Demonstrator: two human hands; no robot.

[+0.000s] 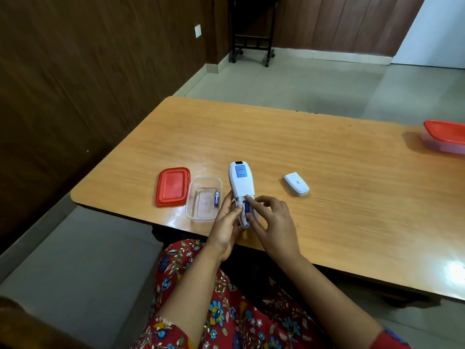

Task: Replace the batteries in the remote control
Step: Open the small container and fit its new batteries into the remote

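Wood-panelled walls and a pale tiled floor surround an orange-brown table (289,147). Near its front edge lies the white remote control (241,183), back side up, battery bay uncovered, with a blue battery (246,207) sitting in the bay. The left hand (226,226) grasps the remote's near end from nine o'clock, thumb over the bay's edge. The right hand (273,217) comes in from three o'clock, forefinger and thumb pinching the battery's two ends. Lying apart at two o'clock is the white battery cover (296,184). At nine o'clock, a clear container (203,197) holds a second battery (217,197), a red lid (172,186) beside it. A lidded container (445,137) sits far off at two o'clock.
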